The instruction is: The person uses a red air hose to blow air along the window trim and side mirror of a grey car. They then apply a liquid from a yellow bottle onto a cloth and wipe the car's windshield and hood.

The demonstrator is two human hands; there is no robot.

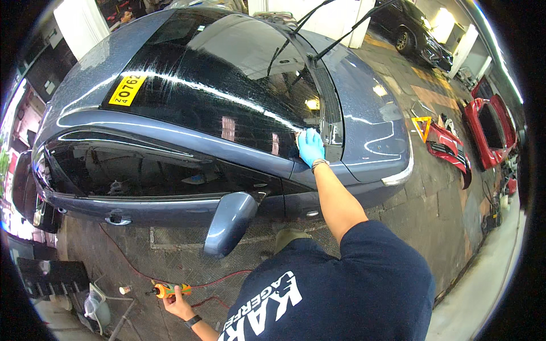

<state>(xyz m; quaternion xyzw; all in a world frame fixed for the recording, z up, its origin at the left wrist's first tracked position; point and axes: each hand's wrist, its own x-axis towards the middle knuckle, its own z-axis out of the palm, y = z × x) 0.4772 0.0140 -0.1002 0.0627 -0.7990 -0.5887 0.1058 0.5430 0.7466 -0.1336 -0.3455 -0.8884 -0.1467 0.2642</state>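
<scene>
left hand (180, 307) clasps an orange bottle (165, 290), well apart from the windshield (227, 91); right hand (311, 146) presses its lower corner, grip unclear; yellow numbered label (127, 90) near its top.

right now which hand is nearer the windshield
Right. The blue-gloved right hand is at the lower corner of the windshield; the left hand, holding an orange item, is off beside the car.
</scene>
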